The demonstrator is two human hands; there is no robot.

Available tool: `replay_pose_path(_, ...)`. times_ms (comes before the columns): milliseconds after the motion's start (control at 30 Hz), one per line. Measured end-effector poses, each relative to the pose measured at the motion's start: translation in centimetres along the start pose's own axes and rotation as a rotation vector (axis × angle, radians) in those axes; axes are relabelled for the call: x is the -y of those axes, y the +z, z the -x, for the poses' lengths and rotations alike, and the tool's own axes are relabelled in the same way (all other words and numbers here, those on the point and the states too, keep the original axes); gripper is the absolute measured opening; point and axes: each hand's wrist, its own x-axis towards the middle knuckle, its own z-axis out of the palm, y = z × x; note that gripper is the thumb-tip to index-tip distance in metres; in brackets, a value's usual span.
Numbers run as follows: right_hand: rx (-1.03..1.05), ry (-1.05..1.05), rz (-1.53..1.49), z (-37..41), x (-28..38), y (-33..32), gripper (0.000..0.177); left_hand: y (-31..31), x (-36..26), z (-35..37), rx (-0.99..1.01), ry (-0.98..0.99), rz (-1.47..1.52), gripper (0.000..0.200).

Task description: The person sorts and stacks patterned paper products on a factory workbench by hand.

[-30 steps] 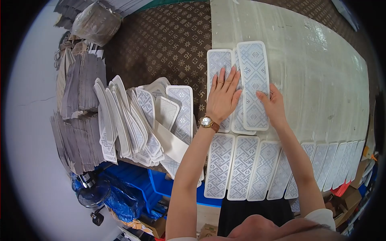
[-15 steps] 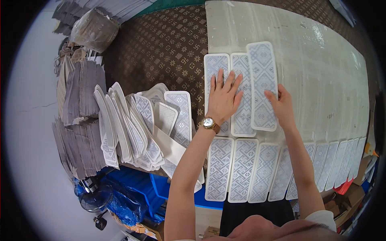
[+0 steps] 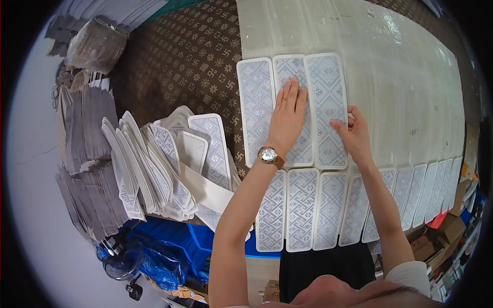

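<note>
My left hand (image 3: 288, 115) lies flat with its fingers stretched out on the middle patterned panel (image 3: 292, 66) of the upper row. The left panel (image 3: 255, 102) of that row is beside it. With thumb and fingers, my right hand (image 3: 353, 132) pinches the right edge of a third patterned panel (image 3: 327, 92), which lies alongside the middle one. Below them runs a row of similar panels (image 3: 301, 210) along the near edge of the pale board (image 3: 400, 87). A watch is on my left wrist.
A loose pile of patterned panels (image 3: 159, 169) sits at the left, by stacks of grey sheets (image 3: 90, 128). A plastic-wrapped bundle (image 3: 97, 45) is at the upper left. Blue crates (image 3: 203, 236) and cardboard boxes (image 3: 447, 236) stand below table level.
The third panel has come down flat against the middle one, with my right hand still at its edge. My left hand now rests on the middle panel only. The view has shifted.
</note>
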Motion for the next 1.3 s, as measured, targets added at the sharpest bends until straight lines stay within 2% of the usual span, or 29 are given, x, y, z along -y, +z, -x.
replay_pose_path(100,-0.023,0.006,0.027,0.0,-0.2,0.0,0.035,-0.2,-1.7,0.0,-0.023,-0.118,0.068,0.056)
replay_pose_path(267,-0.045,-0.009,0.014,0.2,-0.7,0.0,0.036,-0.2,-2.4,0.3,-0.101,-0.136,0.201,0.056)
replay_pose_path(400,-0.057,-0.047,0.038,0.0,-0.7,0.2,0.038,-1.2,-2.4,0.0,-0.015,-0.018,0.025,0.058)
replay_pose_path(933,-0.116,-0.054,0.125,0.4,-0.6,0.6,0.040,-1.2,-2.3,-0.2,0.010,-0.002,0.007,0.053)
replay_pose_path(1300,-0.158,-0.092,0.212,0.6,-1.0,1.0,0.045,-0.9,-1.3,-0.6,-0.023,0.054,0.127,0.049)
